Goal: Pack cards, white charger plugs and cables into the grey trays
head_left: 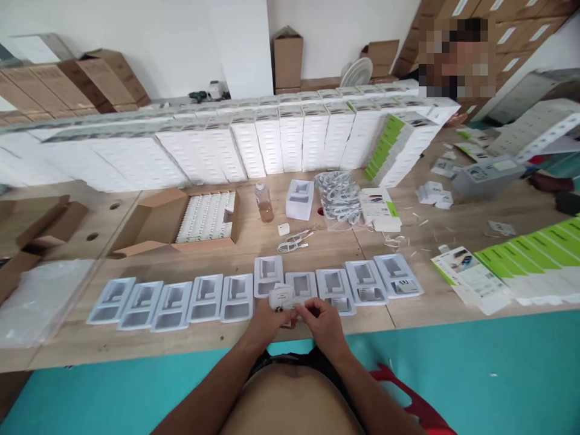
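Note:
My left hand (266, 321) is closed around a small stack of white printed cards (281, 296) near the table's front edge. The fingers of my right hand (322, 319) are pinched together at the stack's right edge, apparently on a card. Around and behind the hands runs a row of white plastic trays (207, 278), each with two moulded recesses. In the right-hand trays (363, 269), printed cards (405, 286) lie in the lower recess. The tray (301, 281) just behind my hands is partly hidden by them.
Behind the trays are an open carton of white chargers (206, 217), a bottle (263, 204), a loose cable (292, 243), a white adapter (283, 229) and bagged cables (339, 196). Stacked white boxes (290, 139) line the back. Green-and-white boxes (534, 260) stand right; another person's there too.

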Demonstrator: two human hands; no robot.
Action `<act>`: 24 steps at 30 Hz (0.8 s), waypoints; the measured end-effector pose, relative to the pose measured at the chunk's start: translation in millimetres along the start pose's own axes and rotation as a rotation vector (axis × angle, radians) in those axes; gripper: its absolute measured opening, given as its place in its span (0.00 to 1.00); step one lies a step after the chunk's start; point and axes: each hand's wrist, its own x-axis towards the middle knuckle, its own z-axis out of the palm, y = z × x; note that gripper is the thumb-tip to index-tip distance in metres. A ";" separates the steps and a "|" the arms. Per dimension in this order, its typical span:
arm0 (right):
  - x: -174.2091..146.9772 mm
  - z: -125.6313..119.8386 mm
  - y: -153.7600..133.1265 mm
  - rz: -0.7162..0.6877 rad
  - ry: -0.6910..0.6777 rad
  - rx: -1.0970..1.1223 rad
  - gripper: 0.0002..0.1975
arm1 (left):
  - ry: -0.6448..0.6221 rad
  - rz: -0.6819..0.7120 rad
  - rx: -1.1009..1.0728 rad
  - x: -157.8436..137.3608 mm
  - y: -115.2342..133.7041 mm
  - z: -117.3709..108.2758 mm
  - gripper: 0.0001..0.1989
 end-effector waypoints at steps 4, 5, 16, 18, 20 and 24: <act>1.4 15.0 -4.8 0.111 -0.025 0.156 0.15 | -0.079 0.038 0.074 3.2 -0.6 -21.2 0.04; 1.3 16.8 -5.6 0.132 -0.051 0.170 0.15 | -0.090 0.034 0.108 4.2 -0.8 -25.3 0.03; -1.6 15.7 12.6 0.173 -0.169 0.038 0.08 | -0.046 -0.151 0.103 25.3 -19.8 -42.6 0.05; 5.4 6.9 20.3 0.176 -0.142 -0.156 0.08 | 0.001 -0.171 0.041 32.1 -22.8 -43.4 0.06; 15.7 -2.7 30.8 0.182 -0.108 -0.404 0.08 | 0.082 -0.190 -0.050 38.6 -24.9 -44.6 0.08; 35.4 -9.2 53.2 0.217 -0.117 -0.691 0.07 | 0.211 -0.259 -0.257 43.7 -26.8 -46.7 0.09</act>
